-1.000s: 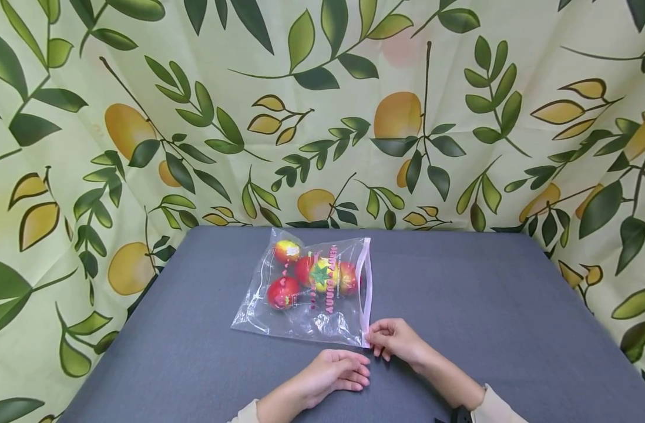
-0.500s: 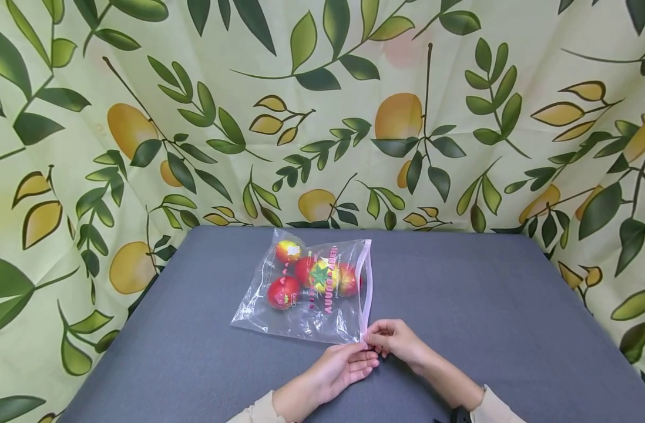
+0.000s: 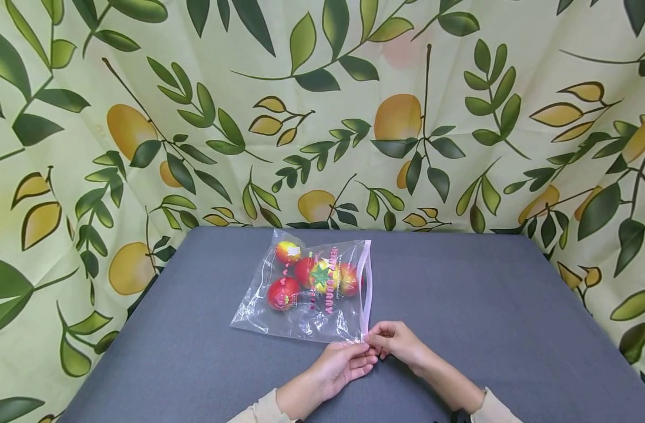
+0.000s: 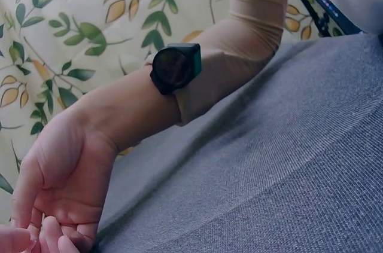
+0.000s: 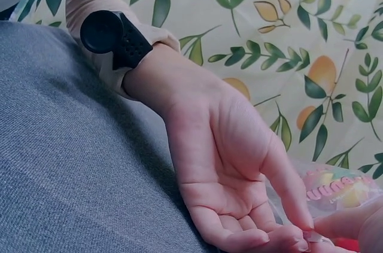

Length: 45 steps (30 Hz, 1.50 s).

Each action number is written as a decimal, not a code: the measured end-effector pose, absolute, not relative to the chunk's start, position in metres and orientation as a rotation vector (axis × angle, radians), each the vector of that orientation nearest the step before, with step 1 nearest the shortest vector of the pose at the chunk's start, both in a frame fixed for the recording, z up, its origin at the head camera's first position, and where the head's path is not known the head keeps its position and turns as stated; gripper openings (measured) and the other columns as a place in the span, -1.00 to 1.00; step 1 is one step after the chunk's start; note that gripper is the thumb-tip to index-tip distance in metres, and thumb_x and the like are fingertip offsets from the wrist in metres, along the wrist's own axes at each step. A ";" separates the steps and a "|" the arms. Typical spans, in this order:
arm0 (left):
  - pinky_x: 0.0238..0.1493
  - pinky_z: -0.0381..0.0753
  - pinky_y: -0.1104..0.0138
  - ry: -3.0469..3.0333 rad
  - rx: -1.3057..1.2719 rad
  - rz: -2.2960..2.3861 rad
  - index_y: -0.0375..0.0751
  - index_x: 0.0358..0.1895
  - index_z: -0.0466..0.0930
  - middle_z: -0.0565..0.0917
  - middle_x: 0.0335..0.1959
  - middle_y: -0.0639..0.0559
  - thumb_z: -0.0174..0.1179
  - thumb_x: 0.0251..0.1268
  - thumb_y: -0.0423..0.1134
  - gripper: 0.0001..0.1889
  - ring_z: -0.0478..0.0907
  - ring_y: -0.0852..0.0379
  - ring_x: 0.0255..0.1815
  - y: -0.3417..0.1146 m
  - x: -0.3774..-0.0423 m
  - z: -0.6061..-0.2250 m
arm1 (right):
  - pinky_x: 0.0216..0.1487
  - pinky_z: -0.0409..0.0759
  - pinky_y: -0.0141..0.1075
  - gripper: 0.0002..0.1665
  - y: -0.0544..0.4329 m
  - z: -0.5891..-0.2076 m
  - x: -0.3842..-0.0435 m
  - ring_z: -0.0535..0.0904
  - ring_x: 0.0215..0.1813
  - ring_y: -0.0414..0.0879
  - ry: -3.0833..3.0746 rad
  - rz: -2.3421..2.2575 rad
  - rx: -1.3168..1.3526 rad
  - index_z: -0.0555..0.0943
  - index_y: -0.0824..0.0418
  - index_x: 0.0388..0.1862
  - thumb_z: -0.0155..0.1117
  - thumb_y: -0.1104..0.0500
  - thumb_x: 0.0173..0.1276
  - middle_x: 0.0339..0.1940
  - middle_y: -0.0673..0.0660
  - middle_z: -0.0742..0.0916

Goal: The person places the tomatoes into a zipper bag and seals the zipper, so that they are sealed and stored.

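Note:
A clear zip bag (image 3: 312, 326) with pink lettering and a pale pink closure strip (image 3: 367, 282) lies on the table. Several round red and yellow fruits (image 3: 284, 293) show through its plastic. My left hand (image 3: 339, 371) pinches the near corner of the bag between thumb and fingers, palm turned partly up. Right beside it, my right hand (image 3: 399, 342) pinches the near end of the strip, thumb against curled fingers. The right wrist view shows the left hand (image 5: 227, 169) with a bit of plastic at its fingertips. In the left wrist view appears the right hand (image 4: 72, 175).
The grey cloth-covered table (image 3: 486, 305) runs back to a hanging curtain (image 3: 449, 117) printed with leaves and fruit. Each wrist wears a dark round device, such as the one (image 5: 108, 34) on the left wrist.
My left hand has come forward and right from beside the bag and taken hold of its near corner. The right hand has stayed at the strip's end, and the bag has barely moved.

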<state>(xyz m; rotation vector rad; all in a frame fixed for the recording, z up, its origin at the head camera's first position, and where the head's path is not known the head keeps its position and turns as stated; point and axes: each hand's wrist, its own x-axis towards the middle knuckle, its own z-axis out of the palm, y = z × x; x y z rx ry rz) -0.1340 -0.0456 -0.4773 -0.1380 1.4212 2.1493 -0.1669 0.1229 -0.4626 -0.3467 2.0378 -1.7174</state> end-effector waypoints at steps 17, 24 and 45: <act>-0.25 0.64 0.53 1.452 -0.142 2.187 -0.37 -0.11 0.56 0.65 -0.52 0.20 0.07 0.39 -0.31 -0.82 0.61 0.38 -0.43 -0.043 -0.131 -0.480 | -0.45 0.53 -0.52 -0.62 0.121 -0.462 -0.165 0.51 -0.53 -0.36 2.064 -1.703 -0.359 0.51 0.67 -0.23 0.16 0.25 0.36 -0.58 -0.12 0.61; -0.28 0.60 0.54 1.446 -0.132 2.190 -0.30 -0.18 0.57 0.63 -0.53 0.21 0.07 0.37 -0.32 -0.86 0.59 0.38 -0.45 -0.043 -0.130 -0.480 | -0.45 0.52 -0.53 -0.62 0.118 -0.462 -0.162 0.50 -0.52 -0.38 2.115 -1.695 -0.393 0.48 0.69 -0.21 0.12 0.27 0.36 -0.54 -0.06 0.60; -0.30 0.59 0.56 1.425 -0.123 2.197 -0.27 -0.23 0.59 0.62 -0.56 0.20 0.07 0.35 -0.32 -0.87 0.58 0.38 -0.47 -0.043 -0.130 -0.479 | -0.45 0.52 -0.52 -0.65 0.115 -0.464 -0.163 0.50 -0.54 -0.38 2.074 -1.729 -0.366 0.46 0.71 -0.20 0.06 0.31 0.37 -0.57 -0.08 0.57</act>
